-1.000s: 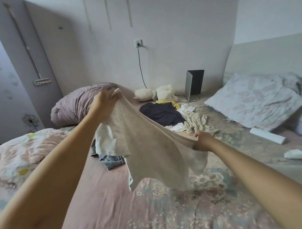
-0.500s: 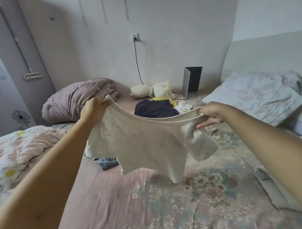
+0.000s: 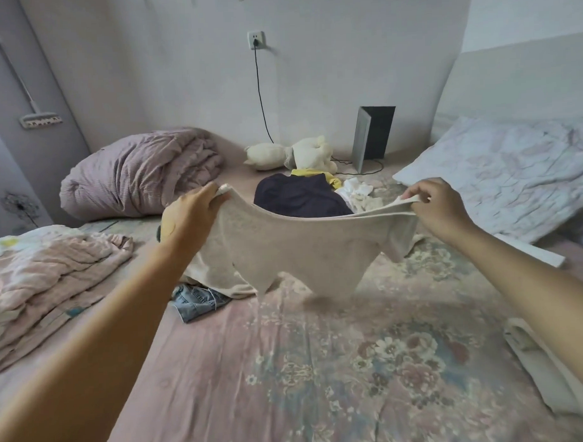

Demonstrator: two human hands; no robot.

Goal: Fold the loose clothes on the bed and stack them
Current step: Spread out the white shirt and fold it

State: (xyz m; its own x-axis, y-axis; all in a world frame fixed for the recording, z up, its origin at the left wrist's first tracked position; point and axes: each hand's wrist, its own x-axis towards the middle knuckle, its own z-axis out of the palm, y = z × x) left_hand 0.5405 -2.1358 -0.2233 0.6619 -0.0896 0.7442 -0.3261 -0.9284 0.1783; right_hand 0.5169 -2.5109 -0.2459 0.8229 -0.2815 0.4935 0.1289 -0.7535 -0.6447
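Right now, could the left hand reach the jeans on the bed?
Probably not yet. The left hand grips one corner of the beige garment, which hangs over part of the jeans. It would have to let go first; the jeans lie near, below that forearm.

A single wide-angle view looks from the person's head, forward and down along both bare forearms, which enter from the lower corners at 7 and 5 o'clock. It sits close over the pink floral bedsheet, which fills the lower half, and faces the pale plaster wall at 12 o'clock, well off. The lens bends straight edges outward near the frame's sides. There is no second view, so no part of the scene is shared
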